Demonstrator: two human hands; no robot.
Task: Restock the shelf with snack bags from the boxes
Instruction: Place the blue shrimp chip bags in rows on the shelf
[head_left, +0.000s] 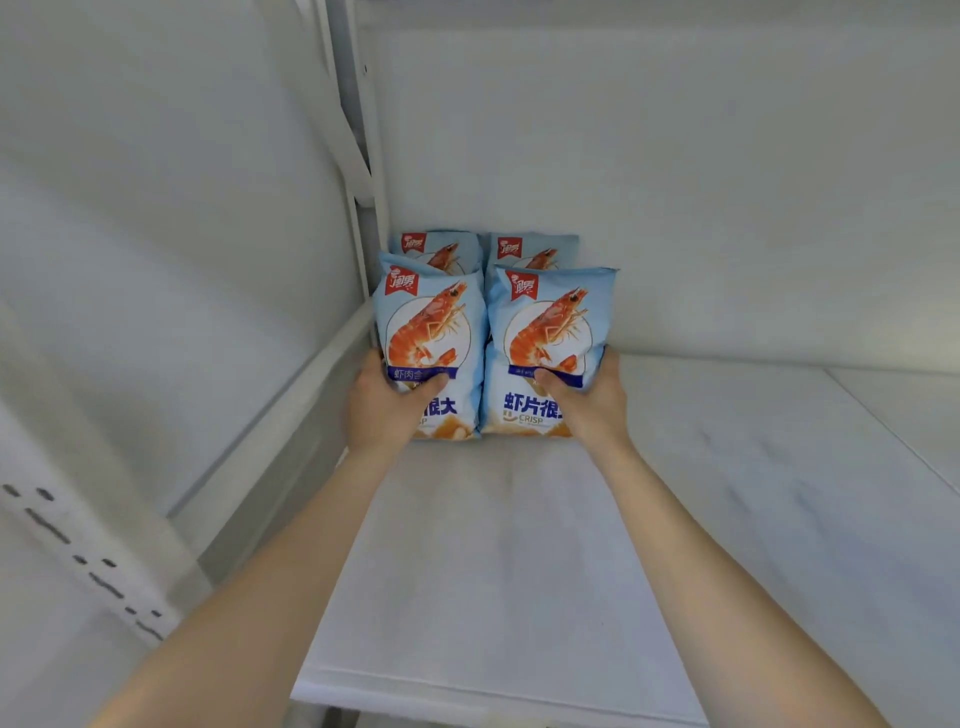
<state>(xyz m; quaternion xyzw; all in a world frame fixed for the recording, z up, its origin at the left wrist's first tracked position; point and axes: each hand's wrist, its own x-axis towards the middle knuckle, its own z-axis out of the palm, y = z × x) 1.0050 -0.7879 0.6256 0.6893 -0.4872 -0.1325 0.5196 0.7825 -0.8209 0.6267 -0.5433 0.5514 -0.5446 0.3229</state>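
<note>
Several light-blue shrimp crisp bags stand upright in the back left corner of a white shelf (519, 545). My left hand (384, 405) grips the front left bag (428, 327) at its lower left side, thumb across its face. My right hand (587, 400) grips the front right bag (545, 338) at its lower right side. Both front bags rest with their bottoms on the shelf. Behind them stand two more bags, the back left bag (441, 249) and the back right bag (535, 249), mostly hidden.
A white upright post (363, 156) and a side rail (291, 395) border the shelf on the left. The white back wall (675, 182) stands behind the bags. The shelf surface stretches bare to the right and toward its front edge (467, 696).
</note>
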